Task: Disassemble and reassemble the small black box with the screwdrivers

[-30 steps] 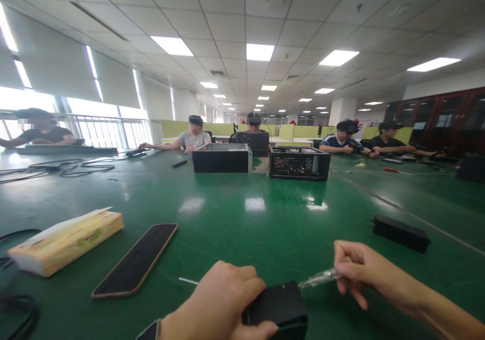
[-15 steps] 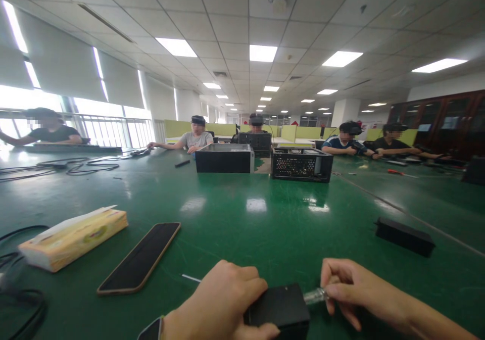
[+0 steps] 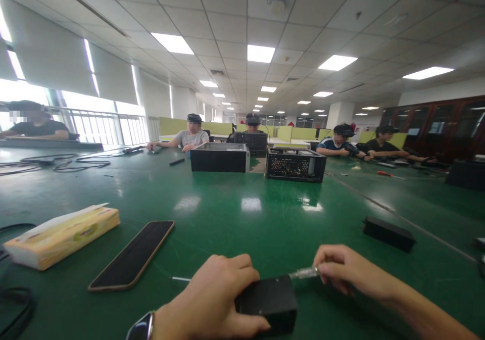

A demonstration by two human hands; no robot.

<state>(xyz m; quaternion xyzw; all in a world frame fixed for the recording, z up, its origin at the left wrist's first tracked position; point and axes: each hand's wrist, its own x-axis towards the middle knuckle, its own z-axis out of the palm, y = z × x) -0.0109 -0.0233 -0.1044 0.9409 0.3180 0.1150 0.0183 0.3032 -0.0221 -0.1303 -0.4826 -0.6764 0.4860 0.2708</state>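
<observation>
My left hand (image 3: pixel 223 294) is closed around a small black box (image 3: pixel 267 299), its thumb on the near side and fingers over the top. A screwdriver (image 3: pixel 304 273) with a clear handle is pinched between the thumb and fingers of my right hand (image 3: pixel 343 269). Its tip points left at the far right corner of the box; whether it touches a screw I cannot tell. Just left of my left hand, a thin white stick (image 3: pixel 181 279) lies partly hidden on the green table (image 3: pixel 212 208).
A phone (image 3: pixel 132 254) and a tissue pack (image 3: pixel 62 236) lie to the left, with black cables (image 3: pixel 17 304) beside them. Another black box (image 3: pixel 389 233) sits at right. Two computer cases (image 3: pixel 220 159) stand farther back. Several people (image 3: pixel 195 135) sit around the table.
The view has shifted slightly, so most things appear a little left. My right hand and the screwdriver sit higher beside the box's end. Both hands keep their hold.
</observation>
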